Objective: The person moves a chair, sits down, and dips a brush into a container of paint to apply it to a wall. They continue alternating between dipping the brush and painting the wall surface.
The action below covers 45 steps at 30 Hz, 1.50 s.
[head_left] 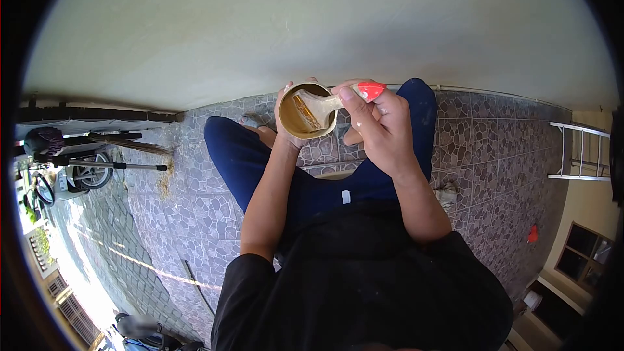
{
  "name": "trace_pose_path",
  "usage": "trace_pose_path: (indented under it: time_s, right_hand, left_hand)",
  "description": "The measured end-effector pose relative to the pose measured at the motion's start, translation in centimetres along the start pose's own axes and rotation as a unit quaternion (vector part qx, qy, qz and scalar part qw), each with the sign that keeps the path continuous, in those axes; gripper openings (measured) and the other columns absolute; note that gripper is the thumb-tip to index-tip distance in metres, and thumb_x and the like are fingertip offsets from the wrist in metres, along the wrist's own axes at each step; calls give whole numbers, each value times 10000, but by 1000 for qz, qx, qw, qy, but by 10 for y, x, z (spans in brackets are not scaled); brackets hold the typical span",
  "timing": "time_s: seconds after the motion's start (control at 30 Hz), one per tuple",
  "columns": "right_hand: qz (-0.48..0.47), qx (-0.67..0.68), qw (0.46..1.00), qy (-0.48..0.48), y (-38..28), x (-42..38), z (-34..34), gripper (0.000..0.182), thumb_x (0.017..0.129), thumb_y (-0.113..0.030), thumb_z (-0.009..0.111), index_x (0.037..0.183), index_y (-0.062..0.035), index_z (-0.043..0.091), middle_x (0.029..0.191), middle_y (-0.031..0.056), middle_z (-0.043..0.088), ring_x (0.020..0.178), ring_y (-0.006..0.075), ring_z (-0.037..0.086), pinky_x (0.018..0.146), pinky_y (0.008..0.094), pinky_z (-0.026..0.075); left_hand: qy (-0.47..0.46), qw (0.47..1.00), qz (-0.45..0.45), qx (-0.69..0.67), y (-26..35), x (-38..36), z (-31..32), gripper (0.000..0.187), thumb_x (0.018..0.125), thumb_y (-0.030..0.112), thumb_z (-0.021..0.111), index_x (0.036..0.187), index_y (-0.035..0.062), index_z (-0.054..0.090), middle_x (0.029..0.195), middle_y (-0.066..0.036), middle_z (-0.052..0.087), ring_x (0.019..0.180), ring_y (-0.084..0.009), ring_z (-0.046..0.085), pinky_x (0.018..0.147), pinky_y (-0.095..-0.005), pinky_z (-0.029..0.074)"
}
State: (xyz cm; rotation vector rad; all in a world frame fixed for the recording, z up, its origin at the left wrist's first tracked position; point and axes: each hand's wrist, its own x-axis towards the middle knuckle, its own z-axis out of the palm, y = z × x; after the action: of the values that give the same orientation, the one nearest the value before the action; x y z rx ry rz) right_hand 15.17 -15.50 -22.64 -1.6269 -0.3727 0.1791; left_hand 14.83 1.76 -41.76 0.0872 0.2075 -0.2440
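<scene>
My left hand is wrapped around a round cup, tilted so its opening faces me. Its inside is coated with tan paint. In my right hand is a paintbrush, gripped by its cream handle with a red end. The brush head dips into the cup, and a gold-coloured band shows across it. Light paint specks mark my right fingers. Both hands are held over my lap, close to the wall.
A pale wall rises right in front. Stone-patterned tiles cover the floor. To the left lie a broom and a parked motorbike. A metal ladder stands at the right, and a small red object lies on the floor.
</scene>
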Motion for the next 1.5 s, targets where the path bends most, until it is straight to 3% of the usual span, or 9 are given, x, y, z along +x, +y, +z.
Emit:
trace_pose_path:
  time_s: [0.2,0.27,0.4,0.73,1.0,1.1,1.17,1.4,1.5]
  right_hand:
    - [8,-2,1000,-2,-1,-1,-1,277,1091,-205,619,1131,46,727,651,-49,467,536,-10,412,474,197,471]
    - [2,24,999,43,-6,-4,4,183,1047,-133,685,1058,46,726,756,-6,644,598,2,454,508,219,347]
    - [-63,-36,995,73,-15,-10,5,148,1038,-101,688,1051,44,716,785,16,665,607,5,480,511,218,361]
    - [-11,37,998,49,-20,-11,2,170,1070,-124,648,1062,37,701,733,-31,602,590,-3,437,507,213,325]
    - [27,73,997,28,-9,-5,-1,262,1107,-206,590,1089,35,692,627,-38,482,519,24,390,497,228,295]
    - [67,108,990,53,-6,-3,0,259,1103,-217,603,1074,26,687,623,-41,475,521,24,371,503,231,291]
    - [54,104,992,49,3,-3,-2,222,1068,-195,673,1055,26,692,708,-48,568,583,-7,438,501,224,318]
    - [83,64,993,52,6,-8,7,191,1009,-145,753,1026,43,725,729,-36,631,609,-7,475,514,219,348]
    - [20,-2,999,37,10,-7,6,213,1015,-132,736,1047,73,689,720,5,644,569,32,627,458,198,439]
  left_hand:
    - [-18,1000,0,5,-1,-4,7,524,1047,510,508,1235,29,596,1113,-177,711,1012,-314,717,872,-451,611]
    - [4,1000,10,4,-2,-4,2,558,1046,526,502,1254,21,617,1150,-186,712,1038,-323,716,893,-465,608]
    - [68,995,49,56,-8,-9,18,620,1041,561,495,1283,17,667,1219,-192,717,1097,-344,713,947,-495,600]
    - [-56,998,10,5,1,-8,7,593,1039,520,505,1311,3,609,1170,-188,707,1033,-318,721,883,-471,621]
    - [-52,998,19,32,1,-10,1,596,1030,529,518,1314,13,613,1189,-183,704,1056,-322,714,904,-471,614]
    - [28,998,42,39,-1,-10,0,590,1027,528,536,1313,22,632,1208,-175,708,1075,-328,710,925,-477,607]
    - [19,998,34,46,-2,-11,4,587,1023,530,550,1314,28,644,1212,-163,711,1079,-323,709,938,-481,601]
    - [46,997,47,37,-2,-9,6,592,1023,534,542,1329,37,638,1217,-161,710,1092,-317,705,948,-483,594]
    - [55,995,59,59,0,-11,9,593,1026,537,521,1327,40,639,1223,-164,707,1106,-321,698,956,-482,589]
